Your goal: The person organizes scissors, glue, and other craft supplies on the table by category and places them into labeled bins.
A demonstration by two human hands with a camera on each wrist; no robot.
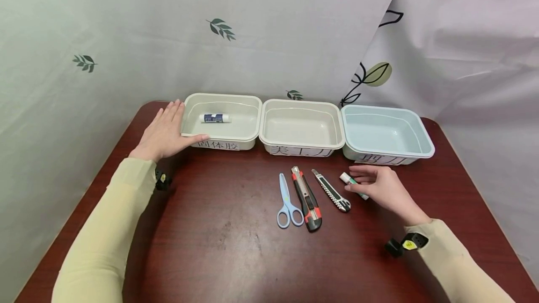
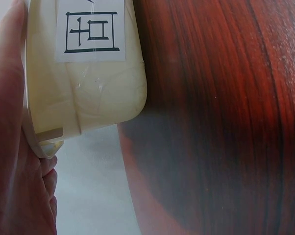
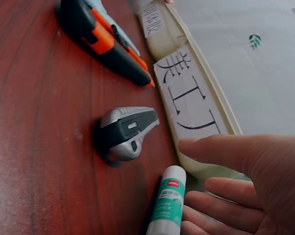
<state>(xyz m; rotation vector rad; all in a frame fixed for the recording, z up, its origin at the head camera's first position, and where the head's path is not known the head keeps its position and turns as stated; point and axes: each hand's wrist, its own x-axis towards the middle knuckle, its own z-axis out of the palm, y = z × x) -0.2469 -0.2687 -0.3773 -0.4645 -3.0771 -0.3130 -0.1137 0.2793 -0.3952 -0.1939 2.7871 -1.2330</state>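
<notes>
My left hand [image 1: 162,133] rests on the left corner of the cream bin [image 1: 248,142], thumb along the front rim and straight fingers at its side. A blue-and-white glue stick [image 1: 214,118] lies in that bin. On the right, my right hand [image 1: 389,191] is beside a green-and-white glue stick [image 3: 168,205] on the table. Its thumb and fingers are apart, and in the right wrist view the stick lies next to the fingertips, not gripped. Left of it lie a grey-and-black utility knife [image 1: 331,191], a red-and-black utility knife [image 1: 307,200] and light-blue scissors [image 1: 287,205].
A second cream bin [image 1: 302,149] stands in the middle and a light-blue bin [image 1: 381,155] at the right, in a row along the table's back. Each bin has a paper label in front. Behind them hangs a pale curtain [image 1: 273,27] with leaf prints.
</notes>
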